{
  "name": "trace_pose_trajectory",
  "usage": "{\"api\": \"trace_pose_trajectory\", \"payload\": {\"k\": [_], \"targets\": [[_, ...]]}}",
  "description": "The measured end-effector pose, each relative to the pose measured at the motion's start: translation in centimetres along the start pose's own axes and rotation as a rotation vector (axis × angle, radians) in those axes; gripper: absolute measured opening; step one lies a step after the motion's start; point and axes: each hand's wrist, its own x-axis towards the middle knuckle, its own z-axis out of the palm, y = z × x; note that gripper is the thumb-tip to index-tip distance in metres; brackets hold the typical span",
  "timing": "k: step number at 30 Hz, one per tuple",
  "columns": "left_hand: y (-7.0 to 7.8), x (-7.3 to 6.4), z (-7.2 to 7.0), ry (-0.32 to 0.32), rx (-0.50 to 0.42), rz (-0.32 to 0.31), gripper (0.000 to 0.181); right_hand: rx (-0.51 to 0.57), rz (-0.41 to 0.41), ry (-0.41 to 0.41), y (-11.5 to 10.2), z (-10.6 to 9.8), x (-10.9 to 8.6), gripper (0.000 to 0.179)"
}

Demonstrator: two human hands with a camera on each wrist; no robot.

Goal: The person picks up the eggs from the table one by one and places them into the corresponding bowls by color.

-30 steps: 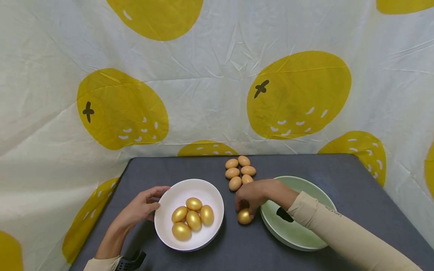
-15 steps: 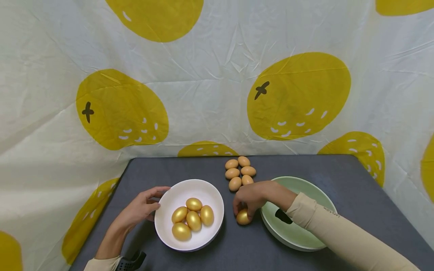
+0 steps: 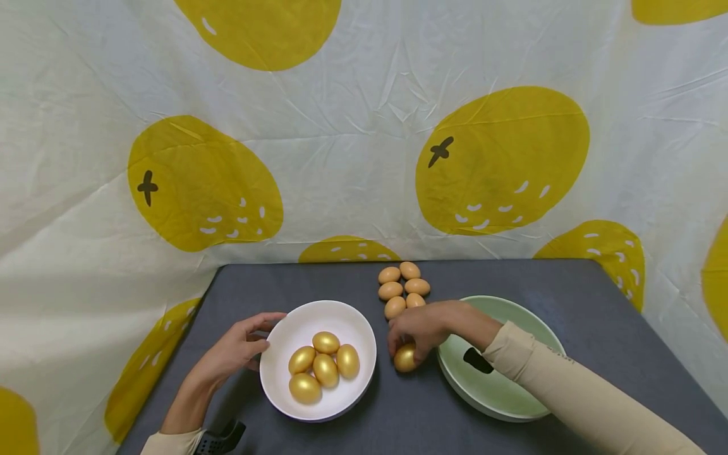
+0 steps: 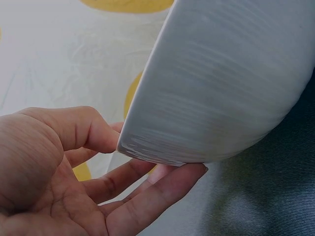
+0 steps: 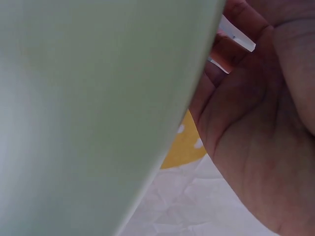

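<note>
Golden eggs (image 3: pixel 326 371), several of them, lie in a white bowl (image 3: pixel 273 392) in the head view. At its left side is my left hand (image 3: pixel 236 351), thumb on the rim; the left wrist view shows fingertips (image 4: pixel 184 177) against the outer wall below. Between the two bowls, my right hand (image 3: pixel 421 328) pinches another golden egg (image 3: pixel 405 358) from above. That egg appears at or just over the table. The right wrist view hides the egg; there the green bowl's wall (image 5: pixel 98 108) covers part of the right hand (image 5: pixel 256 108).
Several brown eggs (image 3: pixel 390 291) stand in two columns behind the right hand. A green bowl (image 3: pixel 512 404) sits on the right under the right forearm, which hides part of it. The dark table (image 3: pixel 318 281) ends at a patterned cloth backdrop (image 3: pixel 347 189).
My right hand has shifted slightly left with the golden egg, which now sits a little farther back in the head view. The left hand and both bowls stay where they were.
</note>
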Motion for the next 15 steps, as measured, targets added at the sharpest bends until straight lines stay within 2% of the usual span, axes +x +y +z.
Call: {"api": "trace_pose_trajectory", "payload": {"k": [8, 15], "targets": [[0.07, 0.01, 0.01, 0.0, -0.002, -0.005, 0.054, 0.049, 0.011, 0.001, -0.19, -0.51, -0.41, 0.031], [0.05, -0.1, 0.05, -0.009, -0.006, 0.003, 0.054, 0.105, -0.02, 0.007, -0.59, -0.76, -0.81, 0.033]]}}
